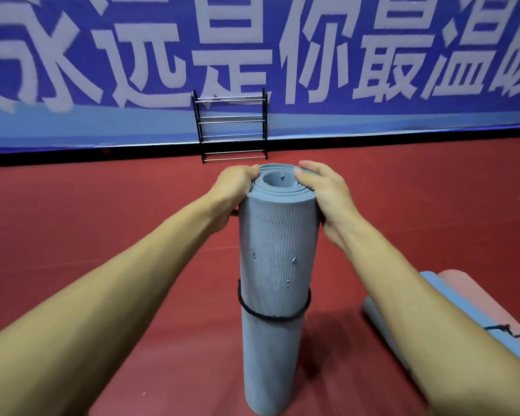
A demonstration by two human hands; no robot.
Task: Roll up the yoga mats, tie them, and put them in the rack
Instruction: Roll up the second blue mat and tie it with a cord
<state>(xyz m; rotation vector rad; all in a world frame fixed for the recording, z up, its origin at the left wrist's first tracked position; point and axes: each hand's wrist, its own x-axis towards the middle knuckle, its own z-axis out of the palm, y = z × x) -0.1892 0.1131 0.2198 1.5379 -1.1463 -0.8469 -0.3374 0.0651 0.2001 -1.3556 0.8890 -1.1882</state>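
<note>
A rolled grey yoga mat (278,265) stands upright on the red floor in front of me. A black cord (270,315) loops around its middle. My left hand (233,190) grips the top of the roll from the left, fingers curled over the rim. My right hand (324,190) holds the top from the right, fingers lying along the rim. A black rack (231,127) with metal rungs stands against the far wall, straight ahead, with nothing on its rungs.
At the lower right lie a rolled blue mat (403,331) and a pink mat (475,301), with a black cord (505,329) on them. A blue banner (373,55) covers the wall. Red floor (102,220) stretches between me and the rack.
</note>
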